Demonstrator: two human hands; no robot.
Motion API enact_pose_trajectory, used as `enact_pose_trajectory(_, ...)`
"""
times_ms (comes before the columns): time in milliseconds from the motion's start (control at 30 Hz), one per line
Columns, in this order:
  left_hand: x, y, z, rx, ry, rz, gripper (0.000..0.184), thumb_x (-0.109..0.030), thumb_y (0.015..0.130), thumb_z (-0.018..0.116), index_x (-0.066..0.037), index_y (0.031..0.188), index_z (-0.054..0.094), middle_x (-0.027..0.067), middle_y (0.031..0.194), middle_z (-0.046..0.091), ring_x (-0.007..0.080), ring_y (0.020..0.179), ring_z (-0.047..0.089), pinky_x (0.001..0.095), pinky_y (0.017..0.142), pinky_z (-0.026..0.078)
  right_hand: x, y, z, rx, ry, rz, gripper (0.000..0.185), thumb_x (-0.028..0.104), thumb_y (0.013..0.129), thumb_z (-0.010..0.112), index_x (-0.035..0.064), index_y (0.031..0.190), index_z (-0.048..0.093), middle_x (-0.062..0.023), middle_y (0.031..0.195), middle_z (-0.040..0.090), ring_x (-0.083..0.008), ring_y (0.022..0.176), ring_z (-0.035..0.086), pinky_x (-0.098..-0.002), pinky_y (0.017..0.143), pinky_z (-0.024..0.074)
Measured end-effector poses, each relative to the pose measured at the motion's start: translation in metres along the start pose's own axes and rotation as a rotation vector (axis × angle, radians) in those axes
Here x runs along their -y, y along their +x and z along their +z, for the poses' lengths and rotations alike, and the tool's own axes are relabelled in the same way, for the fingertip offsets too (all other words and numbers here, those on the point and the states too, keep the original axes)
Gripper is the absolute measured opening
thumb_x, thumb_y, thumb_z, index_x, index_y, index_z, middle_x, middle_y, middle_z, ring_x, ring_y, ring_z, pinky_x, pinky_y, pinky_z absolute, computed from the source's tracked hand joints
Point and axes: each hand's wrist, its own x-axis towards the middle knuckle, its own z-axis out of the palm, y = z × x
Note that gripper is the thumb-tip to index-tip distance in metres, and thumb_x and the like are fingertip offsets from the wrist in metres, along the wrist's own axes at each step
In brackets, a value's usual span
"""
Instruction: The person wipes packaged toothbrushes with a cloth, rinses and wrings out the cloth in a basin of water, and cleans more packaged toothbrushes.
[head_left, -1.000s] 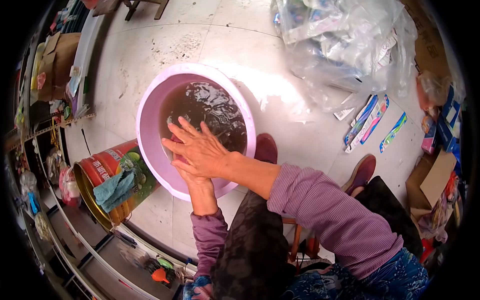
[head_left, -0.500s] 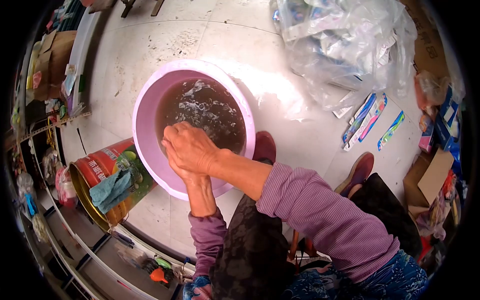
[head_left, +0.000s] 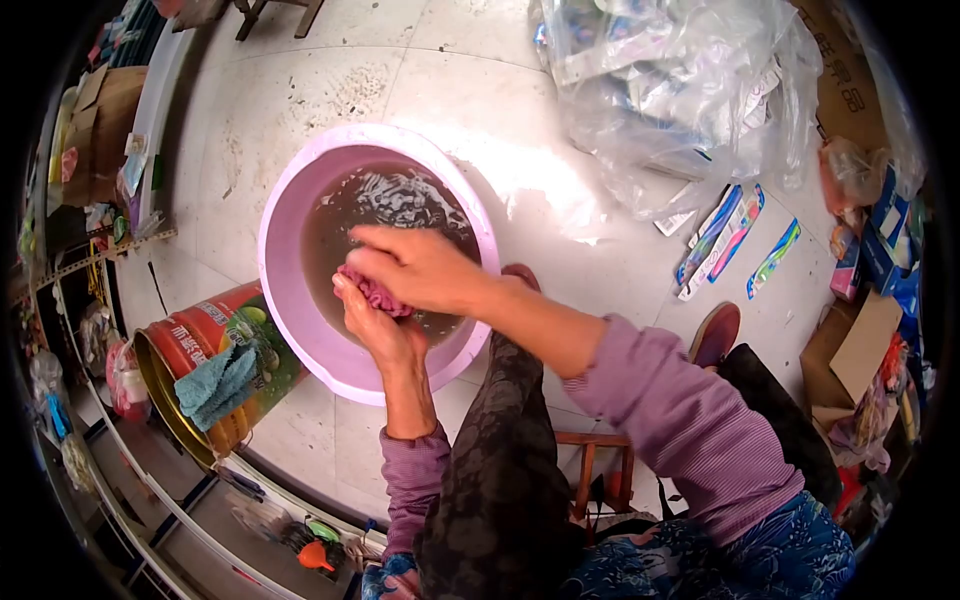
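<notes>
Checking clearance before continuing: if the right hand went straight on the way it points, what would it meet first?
The right hand would likely meet the pink basin at its left wall, though height is unclear.

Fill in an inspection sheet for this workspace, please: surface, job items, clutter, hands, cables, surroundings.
Surface: pale tiled floor, dark specks in places.
Job's things: crumpled pink cloth above murky water in a lilac tub.
Clutter: clear plastic bag, slim colourful packs; red-and-green tin with a teal cloth over its rim.
Grippers: bare hands; left hand holds the pink cloth, right hand over it, grip unclear.
Cables: nothing seen for certain.
Surroundings: shelving at picture left, open cardboard box at right.
</notes>
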Motion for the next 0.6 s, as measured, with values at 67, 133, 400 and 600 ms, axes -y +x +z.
enact_pose_trajectory(67,0.003,-0.006,-0.004,0.049,0.119,0.057,0.037,-0.033,0.096,0.049,-0.004,0.120,0.047,0.0106,0.115,0.057,0.0201,0.104,0.058,0.0344,0.087,0.050,0.004,-0.012,-0.028,-0.178,0.001,-0.044,0.031,0.031,0.090,0.054,0.0032,0.101,0.062,-0.0197,0.089,0.065,-0.0321,0.085,0.064,-0.0370,0.076,0.0486)
enact_pose_trajectory(133,0.005,-0.024,-0.001,0.137,0.400,0.157,0.033,-0.022,0.088,0.066,-0.004,0.112,0.052,0.0101,0.108,0.059,0.0210,0.097,0.060,0.0313,0.081,0.052,0.005,-0.024,-0.068,-0.302,-0.009,-0.042,0.034,0.027,0.094,0.050,-0.0031,0.107,0.060,-0.0158,0.095,0.066,-0.0236,0.088,0.063,-0.0325,0.078,0.0492)
enact_pose_trajectory(400,0.047,-0.013,0.042,0.764,1.160,0.913,0.059,-0.002,0.062,0.071,-0.008,0.119,0.056,0.0121,0.106,0.050,0.0327,0.106,0.046,0.0430,0.091,0.036,-0.003,-0.066,-0.122,-0.414,-0.064,0.115,0.035,0.024,0.098,0.046,-0.0075,0.106,0.061,-0.0113,0.087,0.067,-0.0136,0.080,0.062,-0.0259,0.072,0.0501)
enact_pose_trajectory(600,0.047,0.024,0.072,0.698,1.238,0.957,0.044,-0.006,0.068,0.071,-0.007,0.111,0.061,0.0149,0.097,0.051,0.0326,0.098,0.047,0.0424,0.088,0.037,0.000,-0.074,-0.128,-0.450,0.048,0.105,0.030,0.021,0.096,0.049,-0.0053,0.094,0.063,-0.0096,0.076,0.066,-0.0122,0.068,0.060,-0.0253,0.065,0.0504)
